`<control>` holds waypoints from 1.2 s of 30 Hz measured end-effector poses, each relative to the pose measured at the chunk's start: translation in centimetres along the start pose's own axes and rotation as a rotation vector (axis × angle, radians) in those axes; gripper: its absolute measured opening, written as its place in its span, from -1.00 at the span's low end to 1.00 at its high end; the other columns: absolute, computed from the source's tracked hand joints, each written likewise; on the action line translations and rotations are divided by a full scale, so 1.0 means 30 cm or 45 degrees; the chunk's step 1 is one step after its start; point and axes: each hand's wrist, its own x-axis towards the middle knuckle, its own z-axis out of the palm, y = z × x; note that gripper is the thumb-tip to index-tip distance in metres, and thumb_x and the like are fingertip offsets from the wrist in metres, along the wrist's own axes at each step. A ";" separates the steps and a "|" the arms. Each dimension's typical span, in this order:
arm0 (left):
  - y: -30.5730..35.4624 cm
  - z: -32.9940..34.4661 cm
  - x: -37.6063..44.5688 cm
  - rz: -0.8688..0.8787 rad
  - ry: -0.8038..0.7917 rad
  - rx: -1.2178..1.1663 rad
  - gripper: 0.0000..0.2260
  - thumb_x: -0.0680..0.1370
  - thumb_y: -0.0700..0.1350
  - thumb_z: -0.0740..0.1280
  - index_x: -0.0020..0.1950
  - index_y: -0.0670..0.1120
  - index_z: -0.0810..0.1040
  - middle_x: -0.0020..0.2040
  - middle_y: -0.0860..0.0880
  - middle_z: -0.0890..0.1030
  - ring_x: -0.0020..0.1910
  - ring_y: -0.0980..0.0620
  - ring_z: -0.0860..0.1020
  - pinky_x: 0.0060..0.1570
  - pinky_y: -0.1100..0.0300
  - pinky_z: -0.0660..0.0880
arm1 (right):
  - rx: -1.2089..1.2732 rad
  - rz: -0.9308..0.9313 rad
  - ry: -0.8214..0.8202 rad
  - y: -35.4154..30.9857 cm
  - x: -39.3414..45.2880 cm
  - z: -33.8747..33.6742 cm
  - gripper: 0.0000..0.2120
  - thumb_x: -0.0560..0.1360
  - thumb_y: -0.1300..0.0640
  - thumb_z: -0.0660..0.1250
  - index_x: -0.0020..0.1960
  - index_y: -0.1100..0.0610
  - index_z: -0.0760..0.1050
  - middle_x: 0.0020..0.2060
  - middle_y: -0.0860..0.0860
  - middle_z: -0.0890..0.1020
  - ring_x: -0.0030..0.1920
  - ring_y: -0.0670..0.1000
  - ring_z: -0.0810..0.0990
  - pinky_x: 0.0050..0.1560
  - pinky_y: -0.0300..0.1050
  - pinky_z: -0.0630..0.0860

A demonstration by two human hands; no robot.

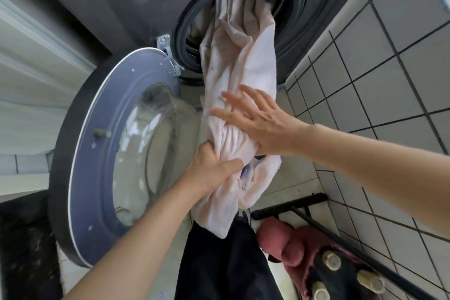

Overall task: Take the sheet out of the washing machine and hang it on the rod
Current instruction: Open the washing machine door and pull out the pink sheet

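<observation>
Sheet [239, 61]: one, pale pink, bunched into a thick rope. Upper end sits inside the drum of the washing machine [136, 2]; the rest hangs out over the rubber door seal and down in front of the machine, lower end trailing over a dark garment [224, 263]. A bit of blue print shows in the folds near the hands; not readable.

Left hand [214, 168]: fingers curled tight round the gathered sheet from the left, thumb across the front. Firm grip.

Right hand [258, 119]: fingers straight and spread, palm laid flat against the right side of the sheet just above the left hand. Presses, does not clutch.

Washing machine: one, dark grey front-loader. Door [117, 143] swung fully open to the left, blue-grey inner ring, clear bulged glass. A blue sticker at the top right corner of the casing, cut by the frame edge, writing too small to read. No brand visible.

Room: wall [394, 61] on the right in pale square tiles with dark grout; floor in light tiles. Lower right, a black metal frame [316, 221] on the floor, a dark red cloth bundle [287, 243] beside it, and three pale round objects on dark fabric, identity unclear. White panelled surface at far left.
</observation>
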 end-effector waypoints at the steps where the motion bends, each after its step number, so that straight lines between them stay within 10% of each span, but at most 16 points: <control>1: -0.001 -0.010 -0.011 0.017 -0.002 0.045 -0.77 0.38 -0.14 0.44 -0.01 -0.05 0.52 -0.18 0.15 0.55 -0.23 0.26 0.50 -0.39 0.44 0.40 | -0.038 -0.076 -0.030 0.004 0.027 -0.001 0.12 0.23 -0.31 0.46 0.54 -0.14 -0.18 0.54 0.06 -0.02 0.50 0.30 -0.01 0.44 0.30 0.08; 11: -0.058 -0.131 -0.075 0.120 0.041 0.577 -0.76 0.33 -0.06 0.41 -0.35 -0.04 0.35 -0.38 0.04 0.48 -0.40 0.03 0.45 -0.42 0.23 0.37 | 0.162 -0.231 -0.258 -0.083 0.230 0.048 -0.13 0.25 -0.36 0.38 0.45 -0.14 0.15 0.20 -0.09 0.37 0.19 0.08 0.29 0.26 0.12 0.26; 16: -0.104 -0.199 -0.072 0.167 0.076 0.676 -0.76 0.34 -0.01 0.41 -0.26 0.01 0.33 -0.31 0.05 0.52 -0.30 -0.02 0.53 -0.32 0.16 0.48 | 0.195 -0.277 -0.268 -0.107 0.311 0.081 -0.55 0.32 -0.34 0.34 0.04 -0.06 0.52 0.03 -0.07 0.42 0.08 0.03 0.27 0.10 -0.07 0.23; 28: -0.188 -0.324 -0.066 0.285 0.151 0.970 -0.65 0.37 0.21 0.34 -0.06 0.01 0.35 -0.20 0.03 0.55 -0.25 -0.11 0.48 -0.27 0.07 0.46 | 0.059 -0.288 -0.470 -0.008 0.360 0.120 -0.45 0.40 -0.14 0.34 0.36 -0.13 0.32 0.36 -0.07 0.39 0.49 0.02 0.06 0.41 0.10 0.03; 36: -0.218 -0.379 -0.081 0.538 0.253 0.830 -0.67 0.25 0.06 0.26 -0.01 0.03 0.47 -0.27 0.07 0.54 -0.31 -0.03 0.46 -0.33 0.03 0.49 | -0.058 -0.252 -0.554 0.051 0.408 0.096 -0.46 0.41 -0.24 0.29 0.35 -0.22 0.28 0.12 -0.14 0.51 0.22 0.04 0.29 0.31 0.08 0.16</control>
